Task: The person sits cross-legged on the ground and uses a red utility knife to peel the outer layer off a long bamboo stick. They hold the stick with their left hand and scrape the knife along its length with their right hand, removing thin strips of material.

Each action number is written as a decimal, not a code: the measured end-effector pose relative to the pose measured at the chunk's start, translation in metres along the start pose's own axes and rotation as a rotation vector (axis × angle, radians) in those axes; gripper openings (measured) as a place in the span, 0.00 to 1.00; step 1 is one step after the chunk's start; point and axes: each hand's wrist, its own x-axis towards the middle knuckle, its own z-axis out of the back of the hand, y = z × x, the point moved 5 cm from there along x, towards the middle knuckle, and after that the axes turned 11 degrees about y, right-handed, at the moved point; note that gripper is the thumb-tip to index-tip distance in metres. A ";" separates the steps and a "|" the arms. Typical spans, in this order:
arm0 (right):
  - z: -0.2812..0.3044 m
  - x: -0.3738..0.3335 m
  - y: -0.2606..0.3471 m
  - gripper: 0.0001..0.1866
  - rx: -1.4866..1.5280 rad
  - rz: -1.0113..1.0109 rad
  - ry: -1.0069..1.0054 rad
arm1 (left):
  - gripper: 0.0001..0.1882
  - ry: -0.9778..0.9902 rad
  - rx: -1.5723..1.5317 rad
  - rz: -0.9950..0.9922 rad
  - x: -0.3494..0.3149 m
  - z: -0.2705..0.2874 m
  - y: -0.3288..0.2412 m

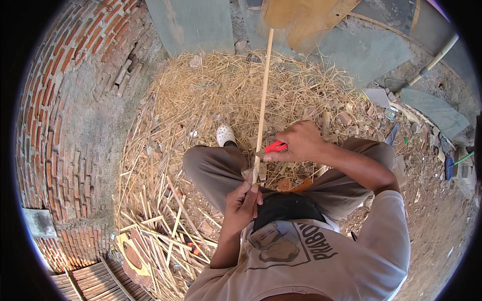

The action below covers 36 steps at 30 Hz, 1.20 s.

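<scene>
A long, pale strip of wood or bamboo (264,93) runs from my lap away toward the boards at the far side. My left hand (242,203) is closed around its near end, just in front of my waist. Gripped in my right hand (301,143) is a red-handled knife (275,146). Its short dark blade lies against the strip, a little beyond my left hand. A scrap of something pale brown shows beside the left fingers; what it is, I cannot make out.
Shavings (216,85) cover the ground ahead, and cut strips (173,231) lie heaped at near left. A brick wall (60,130) stands on the left. Grey boards (193,30) and a brown panel (311,22) lean at the far side. My shoe (225,134) rests among the shavings.
</scene>
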 end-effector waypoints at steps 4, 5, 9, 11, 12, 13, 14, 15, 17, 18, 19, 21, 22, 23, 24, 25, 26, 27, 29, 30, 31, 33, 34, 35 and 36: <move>0.018 0.007 -0.025 0.36 -0.021 -0.110 -0.133 | 0.22 0.015 0.117 -0.061 -0.002 -0.015 -0.012; 0.022 0.011 -0.042 0.36 -0.029 -0.163 -0.153 | 0.23 0.007 0.106 -0.113 -0.004 -0.019 -0.006; 0.012 -0.004 -0.011 0.36 0.012 -0.038 -0.105 | 0.22 -0.034 0.102 -0.074 -0.007 -0.022 -0.010; 0.007 -0.009 0.001 0.36 0.047 0.051 -0.081 | 0.22 -0.048 0.098 -0.109 -0.008 -0.023 -0.011; 0.013 -0.006 -0.011 0.36 0.037 -0.037 -0.112 | 0.22 -0.056 0.096 -0.126 -0.009 -0.024 -0.012; 0.019 -0.002 -0.031 0.36 0.032 -0.133 -0.135 | 0.21 -0.043 0.092 -0.112 -0.014 -0.029 -0.012; 0.026 0.001 -0.050 0.35 0.017 -0.229 -0.163 | 0.21 -0.025 0.089 -0.109 -0.016 -0.033 -0.016; 0.029 0.002 -0.062 0.35 0.004 -0.267 -0.158 | 0.21 -0.003 0.086 -0.111 -0.016 -0.035 -0.019; 0.037 0.007 -0.077 0.35 -0.024 -0.322 -0.153 | 0.21 0.005 0.062 -0.108 -0.016 -0.033 -0.015; 0.032 0.003 -0.066 0.35 -0.029 -0.264 -0.137 | 0.21 0.010 0.050 -0.106 -0.017 -0.032 -0.013; 0.028 -0.001 -0.042 0.36 -0.035 -0.200 -0.122 | 0.20 -0.010 0.045 -0.089 -0.017 -0.029 -0.013; 0.024 -0.004 -0.021 0.36 -0.034 -0.080 -0.145 | 0.20 -0.046 0.028 -0.046 -0.017 -0.027 -0.012; 0.023 -0.004 -0.017 0.36 -0.026 -0.022 -0.183 | 0.20 -0.040 0.064 -0.075 -0.015 -0.027 -0.014; 0.023 -0.005 -0.014 0.37 -0.018 0.035 -0.220 | 0.20 -0.035 0.100 -0.104 -0.011 -0.027 -0.017; 0.023 -0.009 -0.024 0.37 -0.043 -0.025 -0.209 | 0.21 -0.020 0.127 -0.113 -0.014 -0.030 -0.015; 0.030 -0.005 -0.042 0.37 -0.071 -0.073 -0.210 | 0.21 -0.014 0.117 -0.093 -0.017 -0.032 -0.015; 0.039 0.000 -0.055 0.37 -0.109 -0.118 -0.223 | 0.21 -0.006 0.113 -0.087 -0.016 -0.033 -0.018; 0.035 0.002 -0.061 0.38 -0.084 -0.140 -0.245 | 0.21 0.003 0.109 -0.080 -0.015 -0.034 -0.020; 0.035 0.008 -0.066 0.38 -0.093 -0.162 -0.252 | 0.22 0.002 0.132 -0.102 -0.015 -0.034 -0.022; 0.036 0.011 -0.069 0.38 -0.098 -0.173 -0.255 | 0.22 0.001 0.144 -0.112 -0.015 -0.034 -0.023; 0.039 0.014 -0.080 0.37 -0.101 -0.219 -0.253 | 0.22 0.019 0.130 -0.108 -0.016 -0.035 -0.021; 0.045 0.012 -0.111 0.36 -0.098 -0.325 -0.255 | 0.22 0.067 0.111 -0.090 -0.021 -0.038 -0.019; 0.045 0.013 -0.113 0.36 -0.103 -0.335 -0.246 | 0.23 0.072 0.100 -0.094 -0.022 -0.040 -0.021; 0.044 0.014 -0.115 0.35 -0.108 -0.344 -0.236 | 0.23 0.076 0.089 -0.098 -0.023 -0.041 -0.023; 0.044 0.015 -0.118 0.35 -0.113 -0.353 -0.226 | 0.23 0.079 0.079 -0.102 -0.024 -0.042 -0.024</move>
